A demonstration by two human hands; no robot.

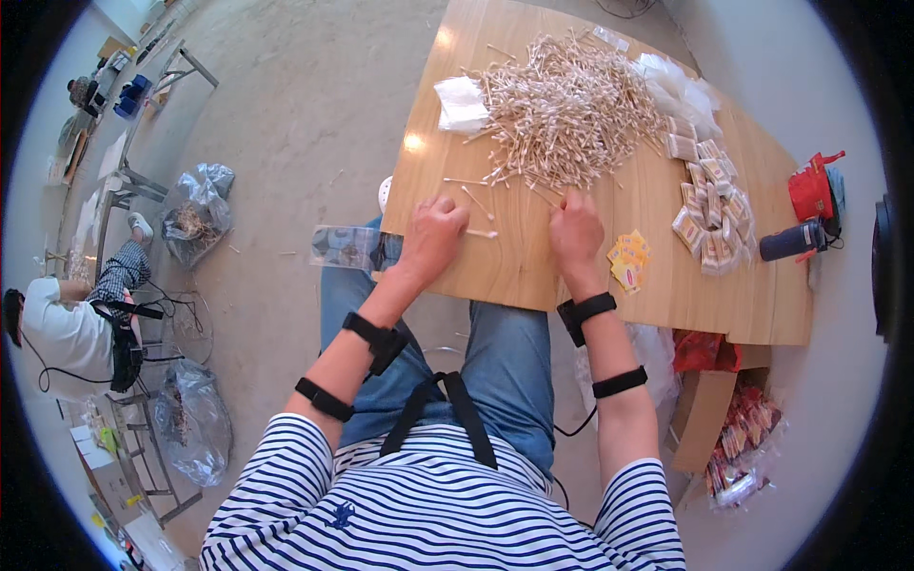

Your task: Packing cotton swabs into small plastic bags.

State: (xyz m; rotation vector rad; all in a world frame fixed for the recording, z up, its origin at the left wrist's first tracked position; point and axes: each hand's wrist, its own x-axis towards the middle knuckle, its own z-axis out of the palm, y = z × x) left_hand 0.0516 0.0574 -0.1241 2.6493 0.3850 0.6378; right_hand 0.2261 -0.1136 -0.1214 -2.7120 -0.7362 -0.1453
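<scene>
A large heap of loose cotton swabs (571, 109) covers the far middle of the wooden table (505, 271). My left hand (436, 236) is closed near the table's left edge, and a cotton swab (483, 234) sticks out from it to the right. A few stray swabs lie just beyond that hand. At the heap's near edge, my right hand (576, 231) is curled with its fingertips together. Swab ends lie by those fingertips, but what they pinch is hidden. Small yellow cards (628, 259) lie right of this hand.
Packed swab bundles (709, 205) and clear plastic bags (678, 93) lie at the table's right. A white packet (462, 103) touches the heap's left side. A dark cylinder (792, 240) stands by the right edge. Below are a cardboard box (703, 419) and red packages (747, 438). Another person (76, 328) sits far left.
</scene>
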